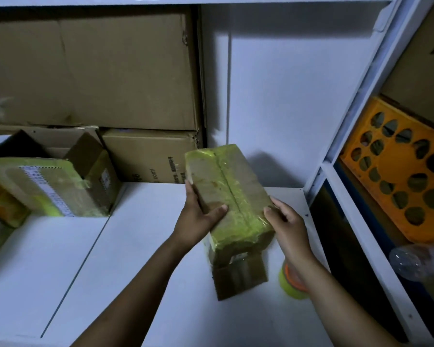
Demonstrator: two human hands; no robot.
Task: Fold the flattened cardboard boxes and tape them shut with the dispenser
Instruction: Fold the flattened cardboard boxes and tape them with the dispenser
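Forearms reach in from the near edge of the head view, and between them a cardboard box (229, 194) is held over the white table (135, 259). It is tilted, with its far end raised and its near end down.

The left hand (201, 216) clasps the box's left side, thumb laid across the top face and fingers running along the side wall. The right hand (286, 221) grips the right edge near the lower corner, its fingers curled onto the cardboard. Holding it from both flanks seems meant to steady the box and leave the taped seam in sight.

Yellow-green tape runs down the centre seam of the top face and wraps both ends. At the near end a brown flap (241, 279) hangs loose with its edge on the table, so that end looks unsealed. In my judgement, closing it is what remains.

On the table just beside the flap, to the right, sits the tape dispenser (292, 284), a yellow-green roll with an orange core. The right wrist partly hides it, but it is close by for the next strip.

To the far left lies another taped box (43, 186), likely a finished one set aside. Large cartons (90, 71) are stacked against the far wall. On the right, a white shelf frame (336, 159) holds an orange crate (406, 171) with round holes.
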